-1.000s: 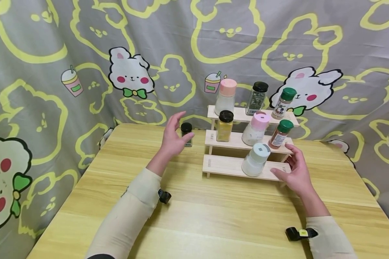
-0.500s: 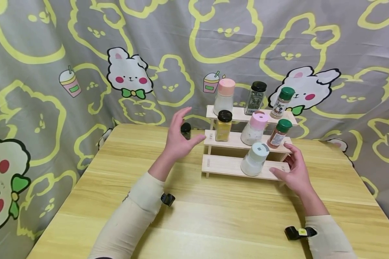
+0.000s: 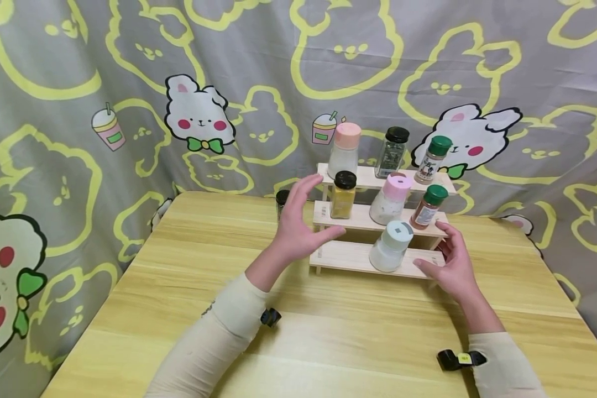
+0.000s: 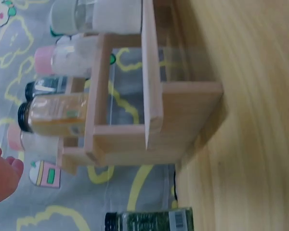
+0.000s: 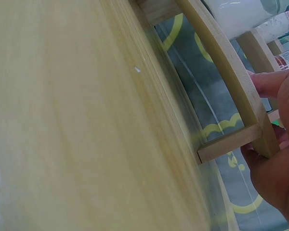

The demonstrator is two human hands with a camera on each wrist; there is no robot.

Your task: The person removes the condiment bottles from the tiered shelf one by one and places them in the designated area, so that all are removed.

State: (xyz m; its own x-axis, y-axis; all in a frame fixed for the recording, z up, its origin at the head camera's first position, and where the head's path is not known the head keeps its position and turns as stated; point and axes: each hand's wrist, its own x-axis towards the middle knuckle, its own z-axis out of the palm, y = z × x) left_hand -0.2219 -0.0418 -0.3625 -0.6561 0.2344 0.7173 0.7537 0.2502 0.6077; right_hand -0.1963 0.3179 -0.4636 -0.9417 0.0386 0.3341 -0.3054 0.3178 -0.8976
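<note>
Wooden rack [image 3: 350, 257], 3 tiers, mid-table, far side. Right hand [image 3: 453, 265] grips right end, thumb on bottom tier. Left hand [image 3: 298, 229] spread, fingers apart, at left end, no contact seen. Rack likely stiff, light; jars [image 3: 390, 246] loose, top-heavy. Hold both ends, keep level.

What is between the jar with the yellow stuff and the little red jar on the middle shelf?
A pink-capped jar of white powder stands between the yellow jar and the green-capped red jar on the rack. The head view shows it.
</note>
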